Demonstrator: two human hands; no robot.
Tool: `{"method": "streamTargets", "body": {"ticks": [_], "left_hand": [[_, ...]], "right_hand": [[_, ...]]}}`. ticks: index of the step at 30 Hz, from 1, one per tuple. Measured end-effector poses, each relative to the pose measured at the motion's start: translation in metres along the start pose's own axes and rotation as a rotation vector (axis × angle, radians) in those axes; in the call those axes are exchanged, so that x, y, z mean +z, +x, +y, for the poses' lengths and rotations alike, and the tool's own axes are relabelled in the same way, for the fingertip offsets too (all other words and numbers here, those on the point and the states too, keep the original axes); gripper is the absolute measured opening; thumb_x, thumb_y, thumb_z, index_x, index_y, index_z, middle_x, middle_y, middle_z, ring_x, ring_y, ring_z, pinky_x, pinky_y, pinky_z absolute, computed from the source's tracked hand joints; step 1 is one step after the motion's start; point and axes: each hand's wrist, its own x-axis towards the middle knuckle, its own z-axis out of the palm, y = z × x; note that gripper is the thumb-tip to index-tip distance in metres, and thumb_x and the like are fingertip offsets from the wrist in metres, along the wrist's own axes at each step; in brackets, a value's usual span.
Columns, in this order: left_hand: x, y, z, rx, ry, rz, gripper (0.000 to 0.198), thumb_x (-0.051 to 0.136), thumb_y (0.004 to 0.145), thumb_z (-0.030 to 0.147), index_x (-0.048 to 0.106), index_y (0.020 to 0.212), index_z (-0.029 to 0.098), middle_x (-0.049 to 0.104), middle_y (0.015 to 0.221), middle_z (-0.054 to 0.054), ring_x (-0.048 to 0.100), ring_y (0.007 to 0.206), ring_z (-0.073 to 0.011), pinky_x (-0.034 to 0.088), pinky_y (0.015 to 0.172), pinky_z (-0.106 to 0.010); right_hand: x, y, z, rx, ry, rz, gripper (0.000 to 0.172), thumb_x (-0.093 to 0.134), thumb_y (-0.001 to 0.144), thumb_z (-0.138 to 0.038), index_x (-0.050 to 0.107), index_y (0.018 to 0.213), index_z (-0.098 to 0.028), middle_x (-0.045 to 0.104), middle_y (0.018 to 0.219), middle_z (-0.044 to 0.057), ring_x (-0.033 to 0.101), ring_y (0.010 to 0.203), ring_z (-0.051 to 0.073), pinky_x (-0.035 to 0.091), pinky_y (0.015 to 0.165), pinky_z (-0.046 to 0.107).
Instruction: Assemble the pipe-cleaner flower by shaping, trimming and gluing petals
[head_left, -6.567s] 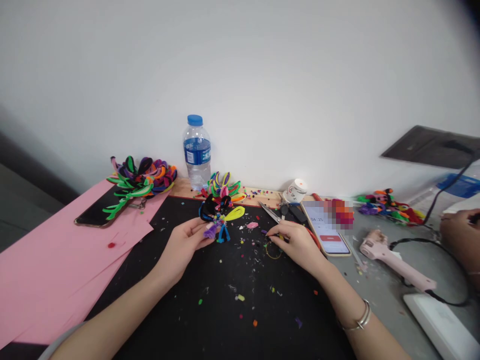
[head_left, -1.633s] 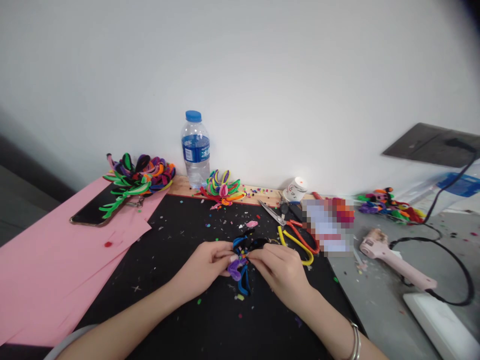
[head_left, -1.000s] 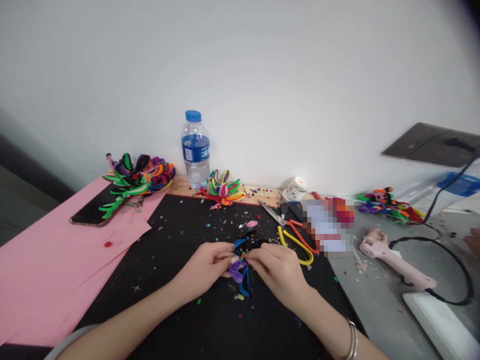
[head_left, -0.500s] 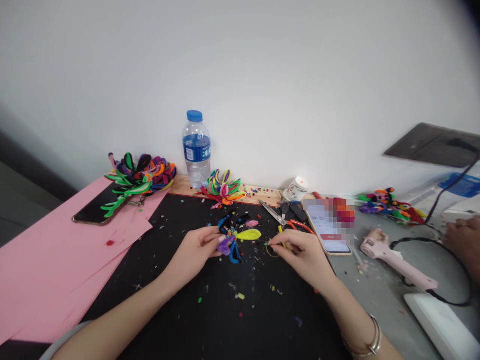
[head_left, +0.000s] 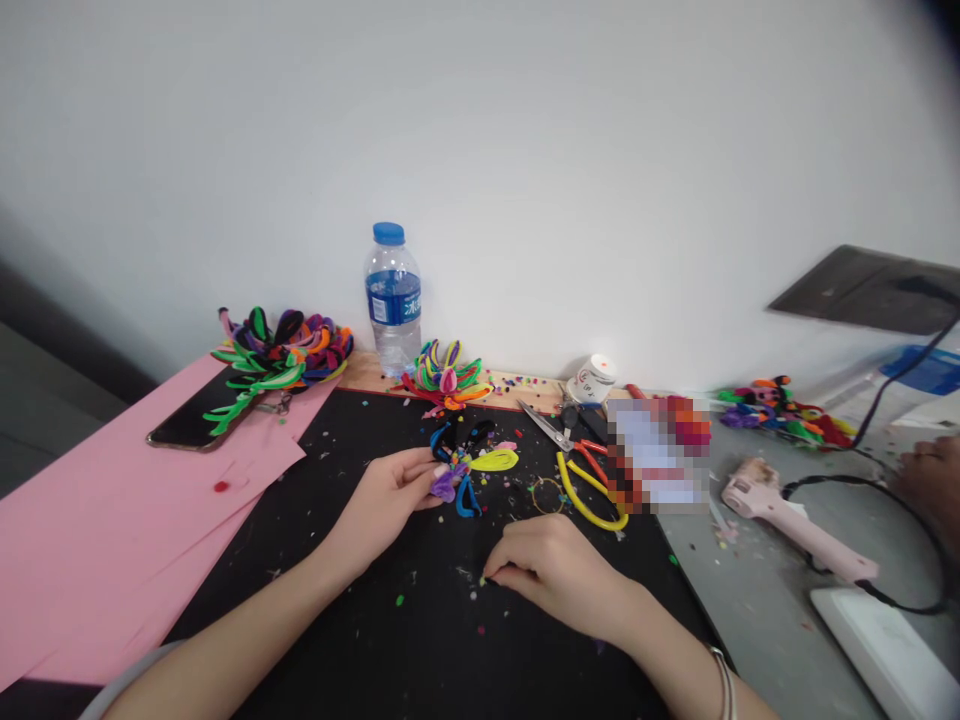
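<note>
My left hand [head_left: 397,490] is closed on a pipe-cleaner flower [head_left: 466,468] by its purple petal. Blue, black and yellow looped petals spread from the flower's beaded centre. Lower and to the right, my right hand [head_left: 551,570] pinches a small yellow piece [head_left: 484,580] at the black mat's surface; the fingers partly hide it. A thin ring of gold wire [head_left: 549,495] lies on the mat [head_left: 360,640] beyond my right hand. Scissors [head_left: 547,428] and yellow-handled pliers [head_left: 589,508] rest behind it, their far parts overlapping other things.
Bundles of looped pipe cleaners [head_left: 289,350] lie at the back left, with a phone [head_left: 187,415] on pink paper [head_left: 112,520]. A water bottle [head_left: 394,310] and a paper cup [head_left: 592,378] stand by the wall. A pink glue gun [head_left: 799,525] and another person's hand [head_left: 934,475] are at right.
My right hand has left the gold wire ring on the mat and moved down and left to the yellow piece. The left hand stays on the flower, which has shifted slightly.
</note>
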Motion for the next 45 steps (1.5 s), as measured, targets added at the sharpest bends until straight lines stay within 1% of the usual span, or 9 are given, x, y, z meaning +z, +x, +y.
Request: {"method": "streamTargets", "body": {"ticks": [3, 8, 10, 18, 25, 28, 33, 39, 45], "left_hand": [[0.001, 0.000, 0.000, -0.019, 0.006, -0.035, 0.026, 0.060, 0.071, 0.036, 0.064, 0.087, 0.016, 0.067, 0.085, -0.004, 0.060, 0.082, -0.0167, 0.047, 0.076, -0.029], [0.006, -0.004, -0.002, -0.074, 0.055, -0.144, 0.026, 0.057, 0.073, 0.035, 0.063, 0.090, 0.016, 0.068, 0.085, -0.004, 0.061, 0.081, -0.0172, 0.048, 0.074, -0.028], [0.010, -0.005, -0.003, -0.104, 0.065, -0.192, 0.025, 0.057, 0.073, 0.033, 0.063, 0.091, 0.016, 0.068, 0.084, -0.004, 0.061, 0.079, -0.0168, 0.048, 0.071, -0.028], [0.015, -0.008, -0.010, -0.109, 0.041, -0.300, 0.024, 0.056, 0.076, 0.029, 0.062, 0.094, 0.015, 0.065, 0.077, -0.001, 0.059, 0.070, -0.0131, 0.045, 0.066, -0.024], [0.016, -0.008, -0.011, -0.104, 0.023, -0.327, 0.025, 0.055, 0.077, 0.028, 0.062, 0.097, 0.015, 0.063, 0.076, 0.000, 0.056, 0.069, -0.0116, 0.043, 0.065, -0.023], [0.016, -0.009, -0.011, -0.110, 0.020, -0.329, 0.027, 0.055, 0.077, 0.029, 0.062, 0.099, 0.015, 0.063, 0.078, -0.001, 0.056, 0.070, -0.0123, 0.043, 0.066, -0.023], [0.016, -0.008, -0.010, -0.113, 0.022, -0.308, 0.028, 0.056, 0.075, 0.030, 0.062, 0.099, 0.015, 0.065, 0.076, -0.001, 0.057, 0.069, -0.0128, 0.043, 0.065, -0.024], [0.016, -0.007, -0.009, -0.115, 0.025, -0.307, 0.022, 0.057, 0.075, 0.030, 0.063, 0.089, 0.015, 0.064, 0.074, 0.000, 0.056, 0.067, -0.0119, 0.043, 0.064, -0.023], [0.017, -0.009, -0.007, -0.106, 0.038, -0.321, 0.020, 0.056, 0.075, 0.029, 0.063, 0.087, 0.015, 0.062, 0.070, 0.002, 0.054, 0.063, -0.0103, 0.041, 0.061, -0.021]], "right_hand": [[-0.006, -0.002, 0.003, 0.031, 0.048, 0.130, 0.013, 0.051, 0.082, -0.018, 0.064, 0.082, -0.020, 0.063, 0.073, -0.001, 0.057, 0.064, 0.008, 0.041, 0.062, 0.017], [-0.013, -0.002, 0.005, 0.129, 0.028, 0.485, 0.014, 0.050, 0.083, -0.020, 0.064, 0.080, -0.018, 0.058, 0.062, 0.000, 0.051, 0.054, 0.009, 0.039, 0.052, 0.019], [-0.011, -0.001, 0.005, 0.143, -0.011, 0.546, 0.016, 0.049, 0.083, -0.020, 0.064, 0.081, -0.017, 0.056, 0.061, 0.000, 0.050, 0.053, 0.009, 0.038, 0.051, 0.020], [0.005, 0.001, 0.009, 0.106, -0.178, 0.530, 0.017, 0.048, 0.085, -0.022, 0.065, 0.083, -0.017, 0.056, 0.061, 0.001, 0.052, 0.056, 0.010, 0.039, 0.054, 0.021], [0.010, 0.004, 0.010, 0.077, -0.321, 0.502, 0.017, 0.047, 0.086, -0.023, 0.064, 0.083, -0.019, 0.056, 0.062, 0.000, 0.052, 0.057, 0.009, 0.038, 0.056, 0.021], [0.009, 0.003, 0.010, 0.070, -0.319, 0.492, 0.017, 0.047, 0.086, -0.023, 0.063, 0.084, -0.019, 0.057, 0.063, 0.000, 0.052, 0.058, 0.010, 0.039, 0.056, 0.022], [0.005, 0.001, 0.010, 0.081, -0.254, 0.522, 0.018, 0.048, 0.085, -0.026, 0.064, 0.084, -0.017, 0.056, 0.062, 0.001, 0.051, 0.056, 0.010, 0.040, 0.055, 0.022], [0.007, 0.000, 0.012, 0.078, -0.233, 0.528, 0.019, 0.047, 0.085, -0.024, 0.064, 0.083, -0.017, 0.056, 0.062, 0.001, 0.052, 0.056, 0.010, 0.040, 0.055, 0.021], [0.009, 0.004, 0.010, 0.054, -0.276, 0.510, 0.017, 0.047, 0.086, -0.022, 0.063, 0.082, -0.019, 0.057, 0.063, 0.000, 0.052, 0.056, 0.009, 0.039, 0.054, 0.021]]}}
